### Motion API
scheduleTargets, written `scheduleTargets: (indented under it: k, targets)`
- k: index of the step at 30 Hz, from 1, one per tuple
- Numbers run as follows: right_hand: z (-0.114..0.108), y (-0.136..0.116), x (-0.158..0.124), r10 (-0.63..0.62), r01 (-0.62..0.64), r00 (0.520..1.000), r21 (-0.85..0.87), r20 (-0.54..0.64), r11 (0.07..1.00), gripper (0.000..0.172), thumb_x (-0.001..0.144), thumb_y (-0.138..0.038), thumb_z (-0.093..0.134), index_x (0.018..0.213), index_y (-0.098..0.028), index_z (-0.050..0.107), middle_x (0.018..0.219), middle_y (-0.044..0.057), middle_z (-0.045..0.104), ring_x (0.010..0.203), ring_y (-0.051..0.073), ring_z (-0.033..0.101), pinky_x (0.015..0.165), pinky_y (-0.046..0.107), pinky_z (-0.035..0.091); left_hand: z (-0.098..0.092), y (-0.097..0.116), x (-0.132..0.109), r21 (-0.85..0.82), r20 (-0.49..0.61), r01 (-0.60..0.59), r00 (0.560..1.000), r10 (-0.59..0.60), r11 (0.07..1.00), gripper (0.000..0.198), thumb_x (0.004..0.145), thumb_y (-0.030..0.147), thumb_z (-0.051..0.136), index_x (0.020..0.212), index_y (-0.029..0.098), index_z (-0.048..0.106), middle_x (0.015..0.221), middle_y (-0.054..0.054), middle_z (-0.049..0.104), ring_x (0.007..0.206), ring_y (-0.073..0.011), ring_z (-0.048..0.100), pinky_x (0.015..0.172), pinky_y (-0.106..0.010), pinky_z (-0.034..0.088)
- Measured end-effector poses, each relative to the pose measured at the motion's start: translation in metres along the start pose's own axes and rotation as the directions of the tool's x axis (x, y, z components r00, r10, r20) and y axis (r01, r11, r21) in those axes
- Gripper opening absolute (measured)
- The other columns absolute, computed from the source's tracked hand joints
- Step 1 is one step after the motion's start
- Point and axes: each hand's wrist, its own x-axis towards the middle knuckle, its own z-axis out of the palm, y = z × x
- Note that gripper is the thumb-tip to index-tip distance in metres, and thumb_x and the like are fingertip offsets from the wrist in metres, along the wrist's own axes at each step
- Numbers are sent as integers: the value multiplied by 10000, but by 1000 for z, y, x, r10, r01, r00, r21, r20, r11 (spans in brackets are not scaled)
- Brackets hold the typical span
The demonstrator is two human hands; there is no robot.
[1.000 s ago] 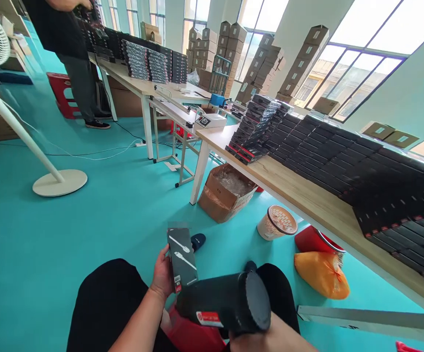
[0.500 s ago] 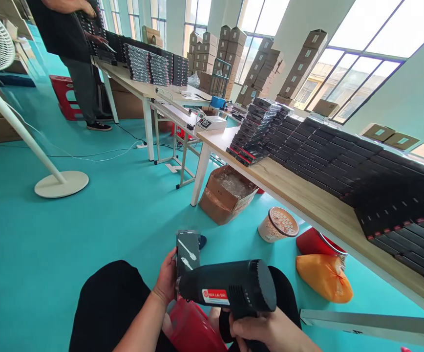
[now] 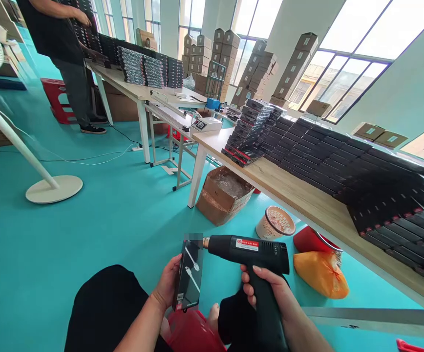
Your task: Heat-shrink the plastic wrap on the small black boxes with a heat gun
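Observation:
My left hand (image 3: pixel 169 281) is closed around the left side of a slim black cable box (image 3: pixel 190 276), held upright above my lap with its front showing white cable pictures. In my right hand (image 3: pixel 266 288) is a black heat gun (image 3: pixel 230 246), gripped by its handle. The gun lies nearly level, its metal nozzle pointing left, close to the box's upper right edge. Whether the nozzle touches the box I cannot tell. Below my hands is a red plastic stool (image 3: pixel 193 332) between my knees.
To the right, a long wooden table (image 3: pixel 300 195) bears stacked black boxes (image 3: pixel 307 151). Under it stand an open carton (image 3: pixel 221 198), a wastebasket (image 3: pixel 270 225), a red bucket (image 3: pixel 309 242) and an orange bag (image 3: pixel 320 274). A white fan (image 3: pixel 51 188) and a standing person (image 3: pixel 65 63) are at left.
The heat gun has risen and turned, so its nozzle now points at the box's upper right edge instead of crossing in front of it. The box's lower front has come into view.

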Motion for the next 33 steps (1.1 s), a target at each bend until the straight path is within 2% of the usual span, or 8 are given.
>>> scheduleTargets:
  k: [7, 13, 16, 21, 23, 27, 31, 33]
  targets:
    - [31, 5, -5, -75, 90, 994, -215, 78, 972, 317, 744, -307, 774, 965, -84, 730, 740, 43, 683, 561, 121, 599, 491, 221, 469, 9, 1, -3, 46, -50, -13, 999, 16, 999, 322, 894, 391, 606, 874, 101, 745, 692, -88, 749, 577, -209, 689, 560, -301, 534]
    - [36, -26, -1, -200, 193, 979, -495, 40, 848, 306, 717, -321, 776, 929, -117, 692, 700, 27, 673, 539, 134, 597, 477, 240, 451, 13, 5, -7, 29, -86, -45, 995, 47, 999, 349, 909, 395, 565, 812, 104, 732, 653, -95, 729, 545, -221, 679, 550, -321, 541]
    - [29, -35, -7, -110, 127, 992, -605, 64, 786, 285, 705, -319, 756, 900, -126, 680, 683, 19, 669, 524, 134, 594, 461, 240, 446, 10, 6, -6, 25, -70, -72, 995, 73, 997, 351, 898, 411, 573, 815, 109, 731, 677, -102, 736, 581, -236, 693, 584, -339, 556]
    - [26, -29, -26, 181, -72, 982, -791, 49, 607, 183, 618, -230, 702, 780, -155, 658, 601, -3, 649, 465, 128, 564, 433, 238, 422, 4, 5, -1, -21, -4, -103, 995, 103, 994, 315, 893, 383, 591, 862, 112, 749, 719, -107, 753, 606, -246, 706, 605, -352, 559]
    - [29, -25, -28, 158, -59, 986, -796, 46, 602, 169, 618, -234, 691, 767, -161, 651, 584, -10, 640, 458, 124, 554, 439, 240, 419, 3, 5, -1, -41, -5, -101, 995, 101, 994, 289, 887, 370, 603, 854, 124, 751, 716, -98, 755, 605, -245, 707, 604, -350, 558]
    - [35, -24, -26, -43, 75, 997, -743, 63, 666, 193, 681, -290, 683, 818, -158, 650, 587, -17, 630, 498, 124, 558, 491, 246, 442, 4, 7, -3, -29, -16, -91, 996, 91, 995, 277, 878, 360, 617, 830, 121, 747, 691, -101, 749, 583, -242, 701, 591, -341, 551]
    - [35, -16, -28, 153, -10, 983, -809, 99, 587, 159, 600, -208, 660, 753, -170, 643, 519, -36, 596, 439, 121, 509, 437, 244, 388, 3, 9, -2, -48, -12, -114, 993, 114, 992, 269, 886, 355, 611, 816, 134, 749, 686, -83, 749, 581, -229, 701, 586, -325, 548]
    - [34, -11, -30, 173, -22, 981, -833, 90, 553, 160, 597, -207, 647, 753, -172, 645, 483, -42, 576, 429, 119, 484, 440, 247, 382, 2, 9, -1, -56, -13, -122, 993, 121, 991, 288, 888, 367, 608, 806, 129, 748, 679, -90, 746, 576, -233, 700, 598, -337, 555]
